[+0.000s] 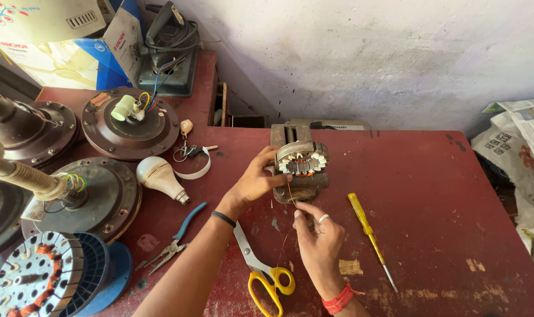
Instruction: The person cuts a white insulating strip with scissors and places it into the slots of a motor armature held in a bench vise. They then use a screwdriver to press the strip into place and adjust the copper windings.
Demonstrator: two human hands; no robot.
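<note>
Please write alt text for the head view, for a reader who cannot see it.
A person's left hand steadies a small round motor stator with white slot liners clamped in a bench vise on a worn red table, while the right hand pinches a thin copper wire running to it. Yellow-handled scissors, a yellow screwdriver and blue-handled pliers lie nearby.

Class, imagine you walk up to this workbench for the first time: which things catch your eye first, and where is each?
At the centre, the left hand steadies a small motor stator clamped in a bench vise, while the right hand pinches a thin copper wire running from it. Yellow-handled scissors lie near the front edge of the red table, with a yellow screwdriver to their right. Brown ceiling-fan motors crowd the left side.
</note>
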